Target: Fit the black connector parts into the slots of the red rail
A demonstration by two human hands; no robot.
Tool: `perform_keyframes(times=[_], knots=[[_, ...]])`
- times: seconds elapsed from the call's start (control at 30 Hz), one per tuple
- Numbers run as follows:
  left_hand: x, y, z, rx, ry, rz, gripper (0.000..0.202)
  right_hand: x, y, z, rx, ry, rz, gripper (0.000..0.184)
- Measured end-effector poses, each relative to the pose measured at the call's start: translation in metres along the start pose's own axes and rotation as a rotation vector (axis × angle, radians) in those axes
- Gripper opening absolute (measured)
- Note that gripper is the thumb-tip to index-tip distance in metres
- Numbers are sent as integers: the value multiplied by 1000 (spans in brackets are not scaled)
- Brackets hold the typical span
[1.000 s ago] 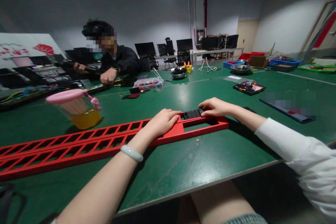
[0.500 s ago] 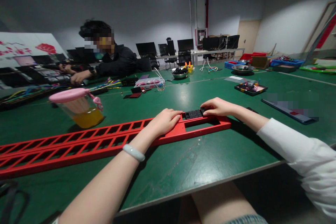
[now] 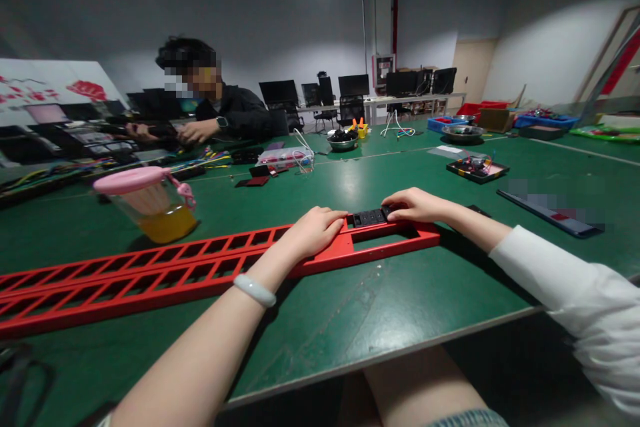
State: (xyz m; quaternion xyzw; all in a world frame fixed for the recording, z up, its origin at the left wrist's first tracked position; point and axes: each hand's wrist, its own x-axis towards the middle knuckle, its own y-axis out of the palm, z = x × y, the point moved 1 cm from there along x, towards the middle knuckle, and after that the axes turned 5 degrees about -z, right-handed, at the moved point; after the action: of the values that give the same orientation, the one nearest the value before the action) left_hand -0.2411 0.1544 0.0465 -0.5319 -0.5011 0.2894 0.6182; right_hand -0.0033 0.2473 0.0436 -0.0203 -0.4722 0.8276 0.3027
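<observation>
A long red frame (image 3: 327,250) with rows of slanted slots lies across the green table. My left hand (image 3: 316,230) is laid over it near its right part, holding it, fingers pointing right towards a black block. That black block (image 3: 369,217) sits along the far side of the frame, in or against the opening at its right end; which one I cannot tell. My right hand (image 3: 413,205) has its thumb and fingers closed around the block's right end. The fingertips on its far side are partly hidden.
A pink-lidded jar (image 3: 165,217) of yellow liquid stands behind the frame at left. To the right lie a dark flat bar (image 3: 550,213) and a small black tray (image 3: 477,169). Across the table a person (image 3: 235,110) handles something dark. The table's near edge (image 3: 380,360) runs before me.
Both my hands, the frame and the black block look unmoved. Across the table, the person's hand has risen and shifted right, with the wrist watch now showing.
</observation>
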Motion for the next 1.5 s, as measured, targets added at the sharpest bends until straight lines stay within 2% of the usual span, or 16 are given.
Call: perform_keyframes(times=[0.17, 0.33, 0.53, 0.8, 1.07, 1.17, 1.27, 1.37, 1.43, 1.5], knots=[[0, 0, 0, 6, -9, 1, 42, -3, 1, 3, -18, -25, -30, 34], [0, -1, -2, -13, -22, -4, 42, -2, 2, 0, 22, 29, -53, 35], [0, 0, -1, -10, -23, -2, 41, 1, 0, -7, 64, 68, -1, 37], [1, -1, -1, -11, -30, -1, 41, -2, 5, -12, 164, 121, 0, 42], [0, 0, -1, -12, -33, -1, 41, -2, 5, -9, 108, 120, -29, 41], [-1, 1, 1, -3, -27, 5, 41, -3, 8, -10, 13, 42, -41, 41], [-2, 1, 1, 22, -8, -1, 40, -3, 11, -9, -97, -51, -89, 42], [-2, -6, -6, 105, 84, -43, 40, -3, 12, -2, -86, -62, -244, 37], [-2, -13, -16, 191, 197, -50, 42, -2, 10, 5, 40, -28, -373, 29], [-2, -19, -26, 288, 313, -33, 44, -2, 11, 14, 296, 8, -407, 24]])
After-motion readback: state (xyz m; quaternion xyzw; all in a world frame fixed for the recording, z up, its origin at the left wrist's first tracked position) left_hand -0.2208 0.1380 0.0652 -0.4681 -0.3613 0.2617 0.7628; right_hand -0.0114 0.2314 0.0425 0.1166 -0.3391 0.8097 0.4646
